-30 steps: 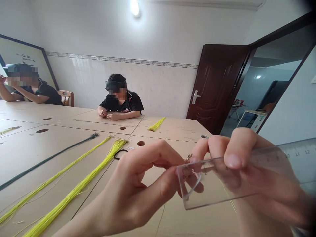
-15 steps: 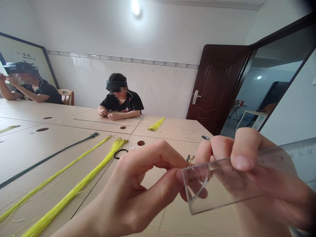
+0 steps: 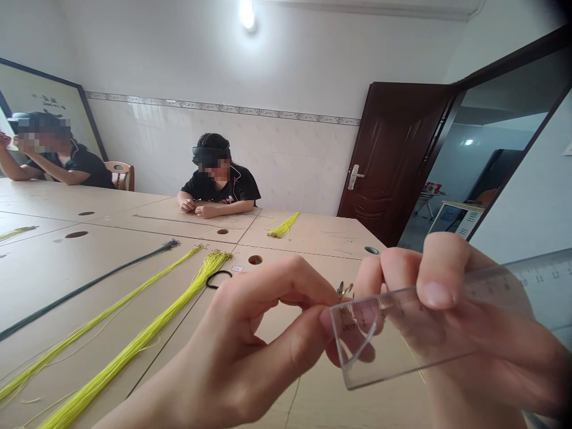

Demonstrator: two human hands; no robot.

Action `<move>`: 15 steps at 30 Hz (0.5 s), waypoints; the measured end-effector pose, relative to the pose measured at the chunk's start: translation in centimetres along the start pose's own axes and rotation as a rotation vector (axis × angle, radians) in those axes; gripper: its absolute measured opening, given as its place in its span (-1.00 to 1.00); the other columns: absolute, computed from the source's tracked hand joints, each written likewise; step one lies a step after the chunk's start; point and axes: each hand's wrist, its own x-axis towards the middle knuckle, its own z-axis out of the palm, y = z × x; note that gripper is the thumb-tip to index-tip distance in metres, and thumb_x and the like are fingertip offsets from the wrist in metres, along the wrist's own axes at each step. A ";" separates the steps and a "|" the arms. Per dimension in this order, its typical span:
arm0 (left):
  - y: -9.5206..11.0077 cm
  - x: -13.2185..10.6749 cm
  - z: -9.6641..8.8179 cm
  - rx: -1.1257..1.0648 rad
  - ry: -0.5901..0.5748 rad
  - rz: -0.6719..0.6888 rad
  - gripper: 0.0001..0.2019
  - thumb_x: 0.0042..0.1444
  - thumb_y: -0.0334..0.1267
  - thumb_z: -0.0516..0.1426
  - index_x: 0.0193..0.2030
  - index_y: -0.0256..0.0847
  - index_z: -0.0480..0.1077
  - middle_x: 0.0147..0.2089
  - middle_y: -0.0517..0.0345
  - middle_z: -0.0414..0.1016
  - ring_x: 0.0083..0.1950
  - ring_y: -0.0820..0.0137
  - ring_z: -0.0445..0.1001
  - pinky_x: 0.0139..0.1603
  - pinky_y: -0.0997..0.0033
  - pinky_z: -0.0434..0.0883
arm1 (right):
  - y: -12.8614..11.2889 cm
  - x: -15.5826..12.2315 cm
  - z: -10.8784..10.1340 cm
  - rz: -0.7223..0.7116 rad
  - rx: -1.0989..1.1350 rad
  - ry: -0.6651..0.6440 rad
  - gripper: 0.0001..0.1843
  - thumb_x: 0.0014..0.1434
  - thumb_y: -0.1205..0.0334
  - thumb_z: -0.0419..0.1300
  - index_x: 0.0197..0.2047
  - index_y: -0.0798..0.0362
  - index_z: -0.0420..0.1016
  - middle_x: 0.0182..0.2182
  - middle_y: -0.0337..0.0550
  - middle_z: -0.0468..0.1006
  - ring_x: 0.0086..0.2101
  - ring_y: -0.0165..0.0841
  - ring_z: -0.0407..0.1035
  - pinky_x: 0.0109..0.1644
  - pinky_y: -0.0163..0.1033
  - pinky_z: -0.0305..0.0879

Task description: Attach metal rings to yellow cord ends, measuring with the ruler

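In the head view my right hand (image 3: pixel 451 286) grips a clear plastic ruler (image 3: pixel 384 351), thumb on its near face and fingers behind. The ruler tilts slightly, its 0 cm end toward the left. My left hand (image 3: pixel 277 333) is closed in a pinch at that end, thumb and forefinger on a small curved gold metal piece (image 3: pixel 346 290) with a dark tip. Most of this piece is hidden by the fingers. Right-hand fingertips behind the ruler come close to it. A thin yellowish line (image 3: pixel 416 357) shows below the ruler.
Yellow strand bundles (image 3: pixel 147 333) and a dark green bundle (image 3: pixel 89 289) lie on the table (image 3: pixel 187 357) at left. A black ring (image 3: pixel 218 280) and a short yellow bundle (image 3: pixel 285 225) lie farther off. Two people sit across the table, one person (image 3: pixel 218 179) facing me.
Both hands stay nearly still, with the ruler shifted only very slightly. The left hand keeps its pinch at the zero end.
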 end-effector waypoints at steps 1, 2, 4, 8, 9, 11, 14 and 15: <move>0.0 0.0 0.0 0.002 -0.002 0.003 -0.90 0.20 -0.39 0.05 -0.32 -0.13 0.33 -0.33 0.16 0.52 -0.39 0.38 0.52 -0.35 0.36 0.50 | 0.0 0.0 0.0 -0.003 0.001 -0.001 -0.87 0.22 0.30 0.03 -0.32 -0.04 0.37 -0.48 -0.25 0.21 -0.26 -0.28 0.39 -0.26 -0.05 0.43; 0.0 0.1 0.0 0.001 -0.005 0.004 -0.89 0.20 -0.39 0.04 -0.31 -0.13 0.33 -0.33 0.17 0.52 -0.38 0.38 0.52 -0.34 0.36 0.50 | 0.0 0.1 0.1 0.000 0.004 0.001 -0.87 0.22 0.31 0.02 -0.33 -0.04 0.37 -0.48 -0.25 0.20 -0.26 -0.28 0.39 -0.26 -0.05 0.43; 0.0 0.2 0.0 -0.004 -0.010 0.006 -0.88 0.20 -0.41 0.04 -0.32 -0.13 0.33 -0.33 0.18 0.53 -0.37 0.39 0.52 -0.33 0.38 0.50 | 0.0 0.1 0.1 -0.006 0.009 0.006 -0.87 0.22 0.31 0.03 -0.33 -0.04 0.37 -0.50 -0.26 0.20 -0.27 -0.29 0.40 -0.26 -0.07 0.43; 0.1 0.3 -0.1 0.010 -0.018 -0.003 -0.88 0.20 -0.40 0.04 -0.34 -0.15 0.32 -0.35 0.17 0.52 -0.38 0.39 0.51 -0.35 0.38 0.49 | -0.1 0.3 0.2 0.001 -0.023 0.018 -0.87 0.21 0.30 0.05 -0.35 -0.04 0.38 -0.50 -0.25 0.26 -0.28 -0.31 0.41 -0.28 -0.12 0.43; 0.1 0.3 -0.1 0.012 -0.021 -0.003 -0.89 0.20 -0.39 0.04 -0.34 -0.15 0.32 -0.35 0.17 0.52 -0.37 0.39 0.51 -0.35 0.38 0.49 | -0.1 0.3 0.2 -0.002 -0.032 0.026 -0.88 0.20 0.29 0.06 -0.36 -0.03 0.38 -0.51 -0.26 0.26 -0.29 -0.31 0.41 -0.29 -0.13 0.43; 0.1 0.2 -0.1 0.011 -0.021 -0.009 -0.89 0.21 -0.38 0.04 -0.34 -0.15 0.31 -0.35 0.17 0.51 -0.37 0.39 0.51 -0.34 0.37 0.49 | -0.1 0.2 0.1 -0.004 -0.049 0.046 -0.88 0.20 0.29 0.07 -0.37 -0.03 0.38 -0.54 -0.27 0.21 -0.30 -0.32 0.41 -0.31 -0.15 0.43; -0.1 0.1 0.0 0.012 -0.018 0.005 -0.88 0.22 -0.39 0.02 -0.33 -0.15 0.31 -0.34 0.19 0.52 -0.36 0.42 0.49 -0.32 0.39 0.48 | 0.1 0.0 -0.4 -0.010 -0.083 0.052 -0.91 0.20 0.26 0.07 -0.32 -0.04 0.38 -0.54 -0.27 0.21 -0.31 -0.31 0.40 -0.33 -0.14 0.44; -0.1 0.0 0.0 0.024 -0.003 0.017 -0.88 0.22 -0.40 0.03 -0.32 -0.15 0.32 -0.35 0.21 0.51 -0.36 0.44 0.49 -0.31 0.41 0.48 | 0.1 0.0 -0.6 -0.024 -0.106 0.037 -0.91 0.19 0.26 0.07 -0.29 -0.04 0.40 -0.52 -0.25 0.24 -0.31 -0.30 0.40 -0.33 -0.14 0.44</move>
